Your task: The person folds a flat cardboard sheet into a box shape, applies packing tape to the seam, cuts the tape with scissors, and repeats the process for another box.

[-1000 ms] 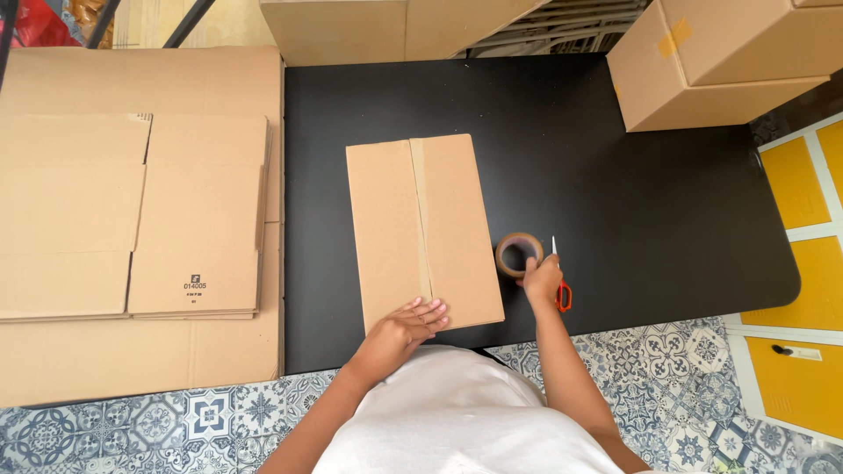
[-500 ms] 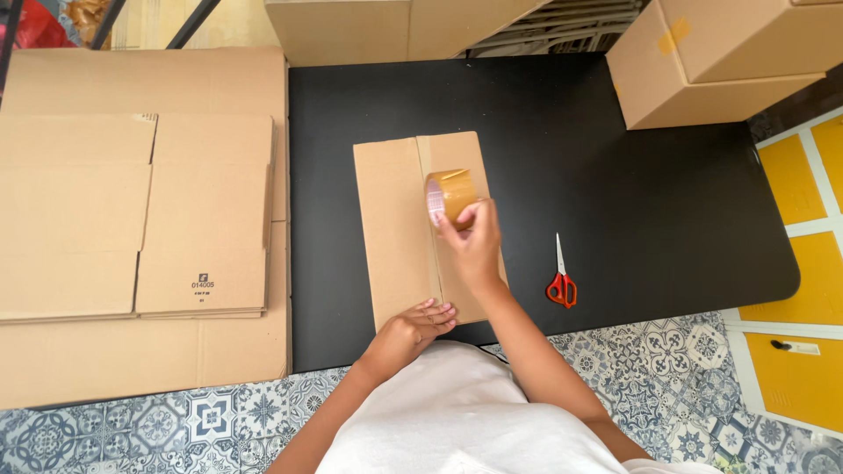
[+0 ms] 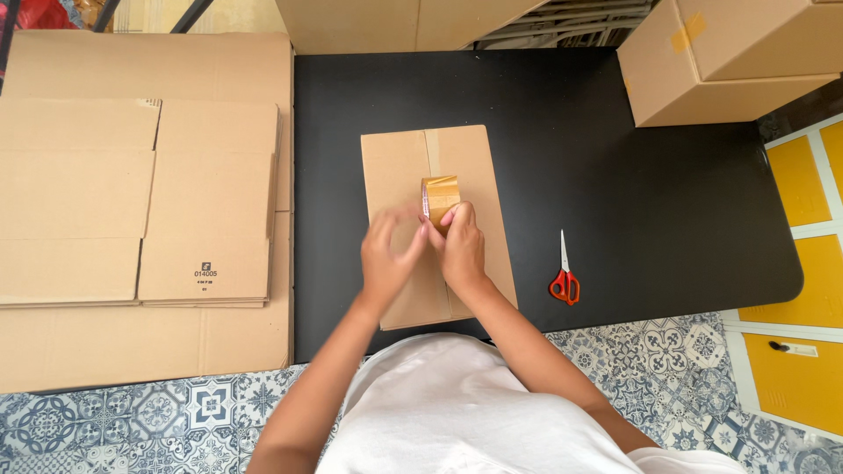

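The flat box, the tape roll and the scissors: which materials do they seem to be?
Flat box: brown cardboard, matte, with a flap seam.
Tape roll: probably glossy brown plastic packing tape.
Scissors: pale blades, likely metal; red handles, probably plastic.

Both arms reach forward, the left hand (image 3: 391,254) and right hand (image 3: 460,248) close together side by side, with fingers curled in.

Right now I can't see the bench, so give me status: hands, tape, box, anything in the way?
Both hands on tape roll: right hand, left hand. Roll over cardboard box seam. Scissors lie clear to the right.
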